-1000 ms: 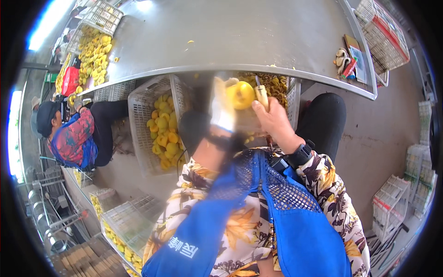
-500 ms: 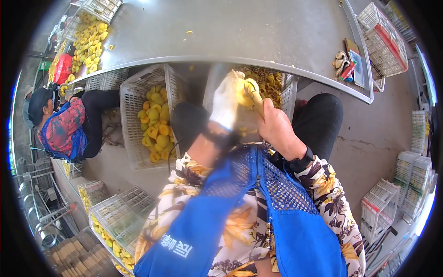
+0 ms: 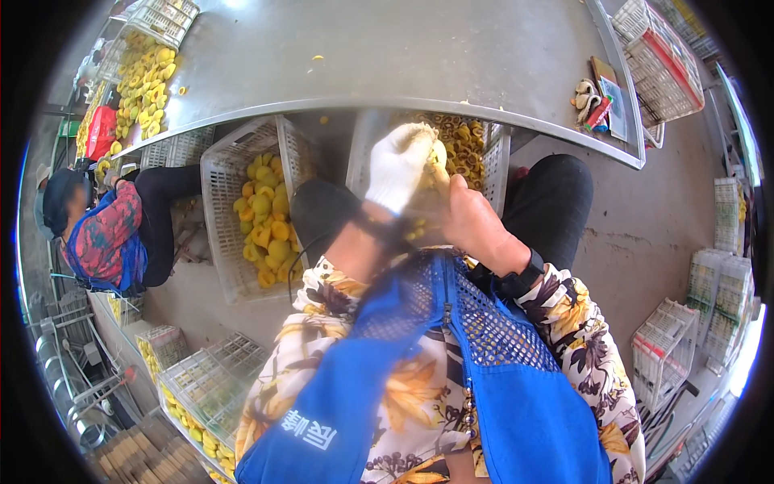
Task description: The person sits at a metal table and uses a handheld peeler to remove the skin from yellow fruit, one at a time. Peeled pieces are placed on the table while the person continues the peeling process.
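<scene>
My left hand point(image 3: 395, 171), in a white glove, is closed round a yellow peach half point(image 3: 439, 153), of which only a small part shows between the hands. My bare right hand point(image 3: 481, 222) grips a tool by its light wooden handle point(image 3: 440, 181). The tool's working end meets the fruit and is mostly hidden, so its exact kind is unclear. Both hands are above a white crate point(image 3: 497, 165) holding brownish-yellow, curled fruit pieces point(image 3: 463, 143). Left of my knees, another white crate point(image 3: 216, 181) contains yellow peaches and peach halves point(image 3: 266, 218).
A metal table point(image 3: 363, 56) spans the front, with a glove and small items point(image 3: 592, 105) at its right end. At left sits a co-worker point(image 3: 109, 222) beside piled peach halves point(image 3: 145, 89). Stacked crates point(image 3: 661, 60) stand right; a crate point(image 3: 214, 383) stands behind left.
My left hand has turned over the peach half, covering more of it. The tool's handle has swung more upright, and my right hand has shifted slightly down. The whole view has shifted a little.
</scene>
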`<state>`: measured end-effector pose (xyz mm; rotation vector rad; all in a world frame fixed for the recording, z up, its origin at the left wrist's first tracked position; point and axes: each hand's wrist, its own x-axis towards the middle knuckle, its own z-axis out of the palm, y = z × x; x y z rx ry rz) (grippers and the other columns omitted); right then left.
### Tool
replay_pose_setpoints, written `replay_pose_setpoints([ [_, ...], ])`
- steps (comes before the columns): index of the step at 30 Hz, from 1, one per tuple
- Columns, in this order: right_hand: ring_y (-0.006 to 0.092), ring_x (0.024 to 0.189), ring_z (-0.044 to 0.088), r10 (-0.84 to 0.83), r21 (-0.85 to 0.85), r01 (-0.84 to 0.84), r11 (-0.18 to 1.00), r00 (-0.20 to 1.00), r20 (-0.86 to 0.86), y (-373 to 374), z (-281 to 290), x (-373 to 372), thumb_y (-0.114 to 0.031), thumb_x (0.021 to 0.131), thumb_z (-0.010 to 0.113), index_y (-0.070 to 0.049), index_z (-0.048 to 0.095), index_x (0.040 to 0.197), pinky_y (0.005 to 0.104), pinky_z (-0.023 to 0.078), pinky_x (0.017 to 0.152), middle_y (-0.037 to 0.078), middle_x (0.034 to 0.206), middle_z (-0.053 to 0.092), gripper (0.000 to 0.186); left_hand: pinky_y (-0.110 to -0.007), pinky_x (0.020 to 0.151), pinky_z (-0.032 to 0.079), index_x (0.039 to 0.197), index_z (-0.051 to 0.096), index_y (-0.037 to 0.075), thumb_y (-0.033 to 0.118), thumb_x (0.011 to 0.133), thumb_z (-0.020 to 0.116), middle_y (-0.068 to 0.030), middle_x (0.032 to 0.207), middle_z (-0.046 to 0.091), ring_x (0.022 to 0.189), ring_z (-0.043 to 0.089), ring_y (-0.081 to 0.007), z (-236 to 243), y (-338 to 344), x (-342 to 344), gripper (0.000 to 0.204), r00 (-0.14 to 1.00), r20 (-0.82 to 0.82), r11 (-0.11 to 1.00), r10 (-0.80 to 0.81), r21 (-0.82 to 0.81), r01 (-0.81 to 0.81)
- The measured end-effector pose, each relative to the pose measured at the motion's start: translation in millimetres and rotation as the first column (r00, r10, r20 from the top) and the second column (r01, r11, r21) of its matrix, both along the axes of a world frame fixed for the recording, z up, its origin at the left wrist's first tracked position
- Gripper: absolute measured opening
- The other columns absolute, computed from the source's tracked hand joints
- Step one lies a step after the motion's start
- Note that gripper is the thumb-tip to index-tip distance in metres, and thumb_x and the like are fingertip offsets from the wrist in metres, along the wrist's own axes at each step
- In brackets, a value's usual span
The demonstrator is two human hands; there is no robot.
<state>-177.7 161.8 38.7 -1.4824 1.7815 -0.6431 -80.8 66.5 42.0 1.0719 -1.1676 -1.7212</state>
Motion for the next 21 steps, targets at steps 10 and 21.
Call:
replay_pose_setpoints([
  [10, 0.035, 0.053, 0.054, 0.101, -0.231, -0.094, 0.968, 0.995, 0.019, -2, -45, 3, -0.006, 0.077, 0.047, 0.003, 0.04, 0.085, 0.0433, 0.041, 0.044, 0.021, 0.058, 0.052, 0.013, -0.022, 0.06, 0.049, 0.095, 0.06, 0.003, 0.012, 0.083, 0.06, -0.0025, 0.083, 0.06, 0.069, 0.058, -0.0108, -41, -8, 15, 0.016, 0.995, -0.027, 0.995, 0.1, -0.028, -0.101],
  [21, 0.0436, 0.068, 0.057, -0.049, -0.161, 0.059, 0.985, 0.997, 0.064, -16, -44, 0, -0.012, 0.075, 0.051, 0.005, 0.041, 0.088, 0.0473, 0.045, 0.061, 0.029, 0.067, 0.055, 0.024, -0.027, 0.065, 0.049, 0.083, 0.062, -0.002, 0.016, 0.082, 0.061, -0.0065, 0.078, 0.062, 0.068, 0.058, -0.0141, -12, -18, -12, 0.019, 0.959, 0.244, 0.816, 0.141, -0.577, 0.027],
])
